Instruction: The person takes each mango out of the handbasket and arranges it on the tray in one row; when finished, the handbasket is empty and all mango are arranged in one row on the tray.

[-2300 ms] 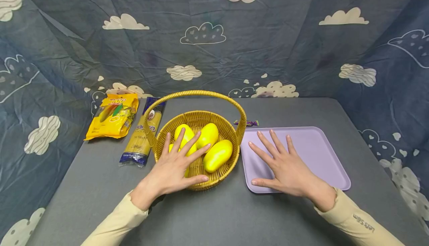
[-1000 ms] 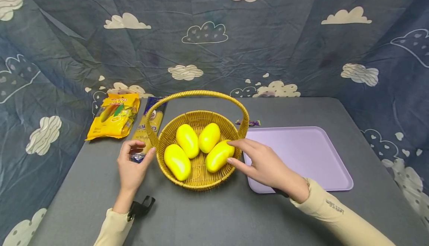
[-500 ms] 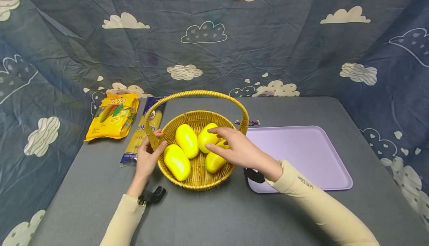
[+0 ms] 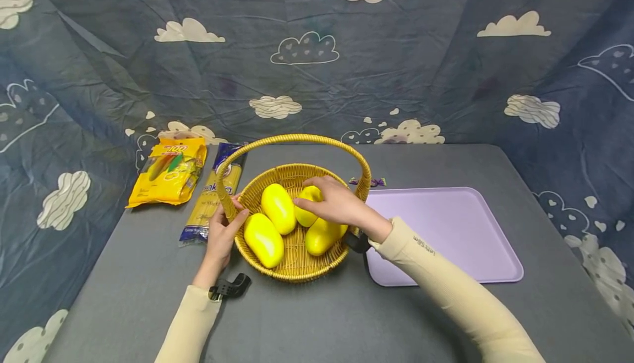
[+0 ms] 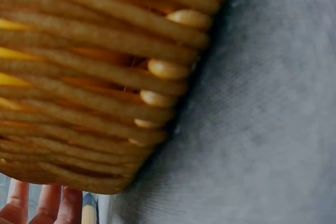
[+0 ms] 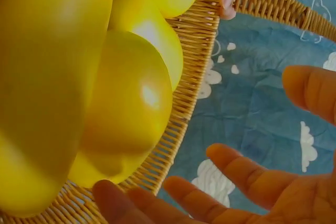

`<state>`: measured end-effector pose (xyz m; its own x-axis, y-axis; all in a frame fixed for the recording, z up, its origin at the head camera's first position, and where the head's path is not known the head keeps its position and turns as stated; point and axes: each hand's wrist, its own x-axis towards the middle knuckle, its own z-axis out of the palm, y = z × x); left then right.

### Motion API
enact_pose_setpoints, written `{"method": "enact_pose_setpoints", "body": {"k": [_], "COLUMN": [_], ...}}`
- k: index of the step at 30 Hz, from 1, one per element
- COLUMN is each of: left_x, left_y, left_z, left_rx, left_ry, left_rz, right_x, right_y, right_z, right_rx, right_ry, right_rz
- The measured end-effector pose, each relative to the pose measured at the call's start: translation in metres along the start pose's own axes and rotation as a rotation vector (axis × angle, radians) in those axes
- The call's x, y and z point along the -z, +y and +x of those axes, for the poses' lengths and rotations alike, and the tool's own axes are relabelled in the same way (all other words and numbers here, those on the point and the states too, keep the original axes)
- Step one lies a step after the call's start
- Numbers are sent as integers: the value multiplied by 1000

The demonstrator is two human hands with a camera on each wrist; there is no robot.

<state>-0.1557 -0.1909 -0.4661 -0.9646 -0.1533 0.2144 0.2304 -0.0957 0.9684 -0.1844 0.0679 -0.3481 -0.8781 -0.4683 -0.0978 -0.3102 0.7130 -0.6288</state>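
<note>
A wicker basket [image 4: 297, 276] with a tall arched handle holds several smooth yellow mangoes [image 4: 264, 240]. My left hand [image 4: 221, 236] grips the basket's left side by the foot of the handle, thumb at the rim and fingers outside. In the left wrist view its fingertips show past the woven wall [image 5: 94, 98]. My right hand [image 4: 337, 201] reaches in from the right, over the back right mango [image 4: 304, 219] and partly covering it. The right wrist view shows the right fingers [image 6: 252, 177] spread loosely beside the mangoes, with none pinched between them.
A lilac tray [image 4: 446, 236] lies right of the basket, under the right forearm. Behind its near corner is a small purple wrapped candy [image 4: 369, 182]. To the left lie a pack of spaghetti [image 4: 205, 209] and a yellow bag [image 4: 170, 173]. A cloud-patterned cloth [image 4: 307, 88] surrounds the table.
Both hands started spread flat over basket and tray. The left hand moved off the basket, then onto its left side and took hold. The right hand moved left over the back right mango.
</note>
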Motion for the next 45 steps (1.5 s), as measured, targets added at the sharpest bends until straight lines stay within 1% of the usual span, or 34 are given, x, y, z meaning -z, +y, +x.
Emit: {"method": "enact_pose_setpoints", "body": {"k": [6,12,20,27,31,37,45], "left_x": [0,-1,0,0,0,0,0], "left_y": [-2,-4,-4,-3,-3,-3,-3], "left_z": [-1,-2,-2,-2,-2,-2,-2], "left_rx": [-13,-24,-19,-14,-11,-4,-2], "left_ry": [7,10,11,15,19,22,19], "left_rz": [-18,-22,-27,-27,-17,-2,-4], "right_x": [-5,-10,-13,-15,-17,-19,-17], "right_y": [-1,0,3,6,10,11,11], "right_z": [9,18,32,39,43,47,48], "right_rx": [-74,-121,-200,-200,-207,-233,-179], "right_ry": [-40,-55,-77,-79,-84,-99,-123], "right_rz": [-32,-72,-80,-130,-135,-113,-102]}}
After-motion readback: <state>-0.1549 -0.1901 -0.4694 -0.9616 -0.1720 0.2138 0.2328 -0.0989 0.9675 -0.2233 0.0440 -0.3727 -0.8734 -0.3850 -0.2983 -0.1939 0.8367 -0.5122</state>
